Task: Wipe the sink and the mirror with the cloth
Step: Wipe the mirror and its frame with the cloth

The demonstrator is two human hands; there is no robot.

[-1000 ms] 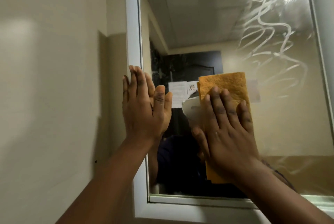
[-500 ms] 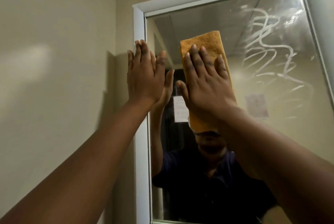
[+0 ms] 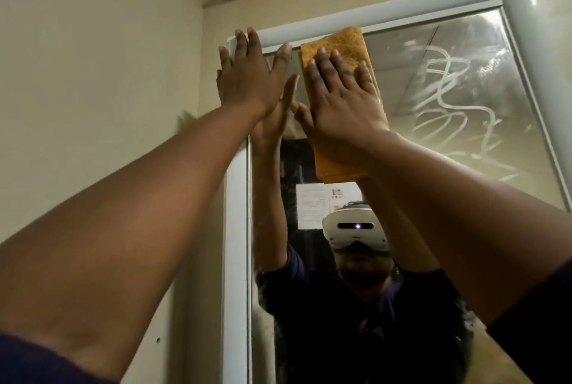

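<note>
- The right hand [image 3: 343,99] lies flat, pressing the cloth [image 3: 340,52] on the mirror [image 3: 464,105].
- The left hand [image 3: 247,77] lies flat, holding nothing.
- The cloth could slip down, because no fingers grab it.

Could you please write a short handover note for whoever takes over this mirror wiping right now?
Right hand: flat, fingers straight, pressing the orange cloth against the mirror near its top left corner.
Left hand: open, flat on the mirror's white frame and glass edge.
Done: left part of the glass looks clear.
Left: white streaks on the upper right need wiping. The sink is out of view.
</note>
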